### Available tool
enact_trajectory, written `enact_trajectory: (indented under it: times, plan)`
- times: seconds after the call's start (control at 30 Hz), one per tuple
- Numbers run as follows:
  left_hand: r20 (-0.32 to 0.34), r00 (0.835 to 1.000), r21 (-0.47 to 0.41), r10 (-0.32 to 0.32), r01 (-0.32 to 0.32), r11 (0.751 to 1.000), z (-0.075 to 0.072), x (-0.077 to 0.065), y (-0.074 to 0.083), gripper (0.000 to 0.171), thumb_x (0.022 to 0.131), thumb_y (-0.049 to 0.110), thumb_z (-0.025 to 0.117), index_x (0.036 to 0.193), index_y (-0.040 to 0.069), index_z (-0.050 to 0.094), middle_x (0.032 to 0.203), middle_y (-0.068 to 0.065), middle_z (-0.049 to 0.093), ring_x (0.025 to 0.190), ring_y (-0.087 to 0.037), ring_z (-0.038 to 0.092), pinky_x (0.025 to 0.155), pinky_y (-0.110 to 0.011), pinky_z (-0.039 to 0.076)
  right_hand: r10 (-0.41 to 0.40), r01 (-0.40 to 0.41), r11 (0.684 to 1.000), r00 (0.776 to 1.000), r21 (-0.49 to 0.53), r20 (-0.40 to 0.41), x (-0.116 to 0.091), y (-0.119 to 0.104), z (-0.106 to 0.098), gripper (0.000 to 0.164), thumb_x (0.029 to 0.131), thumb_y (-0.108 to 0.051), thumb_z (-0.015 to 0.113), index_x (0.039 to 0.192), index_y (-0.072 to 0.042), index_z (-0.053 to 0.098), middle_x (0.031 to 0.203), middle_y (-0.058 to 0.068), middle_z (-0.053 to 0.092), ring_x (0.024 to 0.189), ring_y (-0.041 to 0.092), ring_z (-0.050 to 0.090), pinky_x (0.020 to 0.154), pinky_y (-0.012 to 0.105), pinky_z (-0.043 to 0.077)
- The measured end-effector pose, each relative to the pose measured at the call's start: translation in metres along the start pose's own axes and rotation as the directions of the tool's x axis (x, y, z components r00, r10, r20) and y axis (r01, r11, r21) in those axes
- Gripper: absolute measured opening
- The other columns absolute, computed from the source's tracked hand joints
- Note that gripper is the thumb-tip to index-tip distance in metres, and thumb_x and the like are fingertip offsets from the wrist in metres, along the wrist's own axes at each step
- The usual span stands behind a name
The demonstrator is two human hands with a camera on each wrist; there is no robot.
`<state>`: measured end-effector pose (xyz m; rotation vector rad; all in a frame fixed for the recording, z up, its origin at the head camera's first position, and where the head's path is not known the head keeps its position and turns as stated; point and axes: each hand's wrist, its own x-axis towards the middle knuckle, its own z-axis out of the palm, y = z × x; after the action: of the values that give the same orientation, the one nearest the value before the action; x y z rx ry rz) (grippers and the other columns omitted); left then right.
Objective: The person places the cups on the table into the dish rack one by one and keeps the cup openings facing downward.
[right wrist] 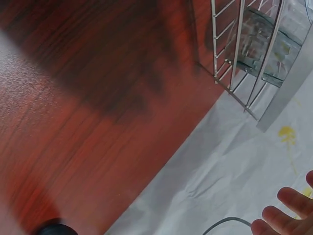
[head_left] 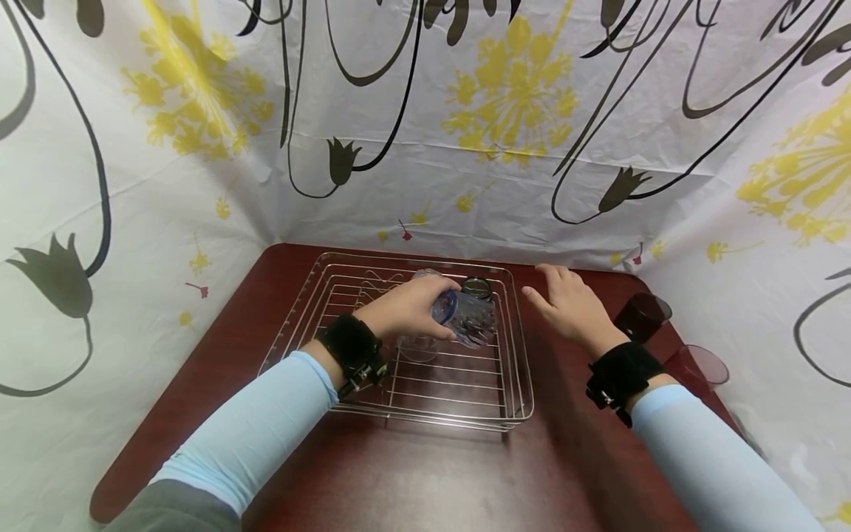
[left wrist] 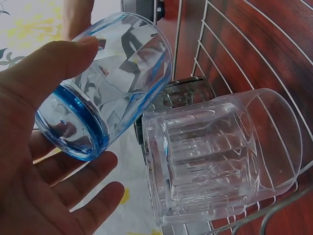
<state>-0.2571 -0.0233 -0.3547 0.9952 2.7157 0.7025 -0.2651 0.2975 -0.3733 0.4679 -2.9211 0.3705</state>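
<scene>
My left hand (head_left: 414, 304) grips a clear glass with a blue base (head_left: 473, 319), tilted on its side above the wire dish rack (head_left: 432, 423). In the left wrist view, the thumb lies along the wall of this glass (left wrist: 117, 73) and the fingers are behind its base. Just beside it, a clear ribbed glass (left wrist: 210, 152) stands upside down in the rack. A dark greenish glass (head_left: 476, 288) sits in the rack's far right part. My right hand (head_left: 570, 304) hovers right of the rack, fingers spread, holding nothing.
On the table's right side are a dark glass (head_left: 643, 318) and a pinkish transparent glass (head_left: 698, 368). The reddish-brown table (head_left: 412, 480) meets a flower-patterned white sheet (head_left: 412, 148) at the back and sides. Bent wire holders (head_left: 382, 277) rise at the rack's back.
</scene>
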Motion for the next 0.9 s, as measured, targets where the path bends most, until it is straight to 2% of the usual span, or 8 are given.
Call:
enact_trajectory:
  times: [0.27, 0.6, 0.9]
  plan:
    - [0.010, 0.999, 0.032, -0.034, 0.034, 0.999, 0.000, 0.001, 0.005, 0.084, 0.081, 0.045, 0.082, 0.151, 0.019, 0.042, 0.151, -0.002, 0.046, 0.130, -0.018, 0.051, 0.101, -0.037, 0.049, -0.005, 0.005, 1.000, 1.000, -0.010, -0.011, 0.000, 0.001, 0.004, 0.068, 0.107, -0.053, 0.031, 0.149, 0.001, 0.036, 0.147, 0.028, 0.040, 0.136, 0.049, 0.036, 0.108, 0.065, 0.031]
    - [0.024, 0.999, 0.068, -0.036, 0.034, 0.997, 0.006, 0.010, 0.009, 0.083, 0.081, 0.045, 0.082, 0.149, 0.019, 0.043, 0.147, -0.003, 0.049, 0.127, -0.018, 0.053, 0.101, -0.037, 0.049, 0.050, -0.049, 0.998, 0.998, -0.034, 0.030, -0.003, 0.011, 0.010, 0.071, 0.105, -0.055, 0.032, 0.149, 0.001, 0.035, 0.147, 0.029, 0.039, 0.136, 0.050, 0.035, 0.108, 0.066, 0.031]
    - [0.039, 0.999, 0.132, 0.001, -0.006, 0.991, 0.010, 0.014, 0.015, 0.083, 0.082, 0.046, 0.081, 0.151, 0.020, 0.042, 0.148, -0.004, 0.049, 0.130, -0.021, 0.054, 0.104, -0.040, 0.049, 0.064, -0.063, 0.997, 0.998, -0.038, 0.024, -0.005, 0.019, 0.013, 0.072, 0.105, -0.056, 0.032, 0.149, 0.001, 0.035, 0.147, 0.029, 0.039, 0.135, 0.051, 0.036, 0.107, 0.066, 0.031]
